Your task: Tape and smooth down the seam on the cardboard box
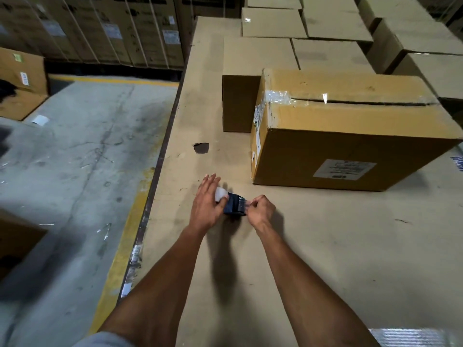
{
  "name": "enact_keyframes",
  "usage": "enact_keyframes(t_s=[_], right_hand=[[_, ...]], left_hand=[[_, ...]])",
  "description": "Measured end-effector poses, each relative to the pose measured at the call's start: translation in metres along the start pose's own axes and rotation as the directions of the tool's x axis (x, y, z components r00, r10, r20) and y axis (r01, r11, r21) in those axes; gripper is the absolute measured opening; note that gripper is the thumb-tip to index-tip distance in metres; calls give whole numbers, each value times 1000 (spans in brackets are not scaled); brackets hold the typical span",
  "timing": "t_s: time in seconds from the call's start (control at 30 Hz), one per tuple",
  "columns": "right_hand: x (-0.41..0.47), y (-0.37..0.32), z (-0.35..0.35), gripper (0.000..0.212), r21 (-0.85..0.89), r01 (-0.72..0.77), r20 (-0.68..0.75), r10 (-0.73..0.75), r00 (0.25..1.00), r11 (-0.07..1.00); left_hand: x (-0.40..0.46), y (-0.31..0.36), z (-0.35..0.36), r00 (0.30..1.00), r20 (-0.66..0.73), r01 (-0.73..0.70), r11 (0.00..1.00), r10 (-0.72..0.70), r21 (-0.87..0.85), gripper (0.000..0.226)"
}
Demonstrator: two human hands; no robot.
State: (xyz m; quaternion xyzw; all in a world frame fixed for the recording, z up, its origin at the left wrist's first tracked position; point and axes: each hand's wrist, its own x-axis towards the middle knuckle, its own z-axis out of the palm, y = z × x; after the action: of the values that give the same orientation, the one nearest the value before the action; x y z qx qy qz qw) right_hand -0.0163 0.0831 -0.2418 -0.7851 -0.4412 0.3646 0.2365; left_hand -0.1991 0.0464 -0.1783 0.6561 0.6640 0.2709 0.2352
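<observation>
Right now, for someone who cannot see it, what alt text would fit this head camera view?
Two bare hands work a dark tape dispenser low over a cardboard-covered surface: the left hand grips it while the right hand pinches at its end. Beyond them sits a cardboard box whose top seam gapes open, taped only at its left end.

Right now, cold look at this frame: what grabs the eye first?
Both hands meet low in the centre: the left hand steadies a dark tape dispenser on the cardboard-covered work surface, while the right hand pinches at its tape end. Beyond them to the right sits the big cardboard box, its top seam gaping dark, with only crinkled old tape at the left end.
</observation>
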Motion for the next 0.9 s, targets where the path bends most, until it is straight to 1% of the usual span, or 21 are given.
enact_keyframes(t_s=[0.07,0.13,0.2,0.27,0.37,0.43,0.5,0.63,0.73,0.8,0.9], right_hand=[[21,19,15,27,33,-26,12,25,1000,999],[30,22,18,27,73,-30,20,28,999,997],[2,-7,-9,25,94,-49,28,47,999,994],[-10,-13,-19,23,139,-71,71,61,996,988],[-17,-8,-25,24,290,-114,194,58,979,950],[-20,-8,-30,22,394,-145,243,50,969,908],[-28,-16,-40,27,470,-178,283,44,958,865],[-27,-17,-47,14,480,-251,352,78,933,840],[-25,-23,-47,16,502,-287,381,90,920,815],[-23,-31,-43,19,511,-272,385,66,921,816],[-15,-44,-31,28,478,-211,386,13,923,852]], left_hand=[[2,-7,-6,998,16,60,990,-58,-130,70],[5,-8,-8,997,28,82,984,-79,-156,71],[5,-2,-7,997,29,73,992,-71,-99,70],[3,2,-4,999,35,38,999,-38,-6,71],[-1,6,-2,998,68,-12,995,5,100,74],[-2,7,-2,997,74,-28,987,16,160,79],[-4,8,-4,996,78,-66,971,49,229,87],[-12,2,-6,981,158,-158,933,111,324,106],[-15,2,-11,979,182,-152,919,90,365,114],[-11,0,-16,981,185,-135,911,67,390,107],[1,-8,-25,986,151,-122,904,65,411,91]])
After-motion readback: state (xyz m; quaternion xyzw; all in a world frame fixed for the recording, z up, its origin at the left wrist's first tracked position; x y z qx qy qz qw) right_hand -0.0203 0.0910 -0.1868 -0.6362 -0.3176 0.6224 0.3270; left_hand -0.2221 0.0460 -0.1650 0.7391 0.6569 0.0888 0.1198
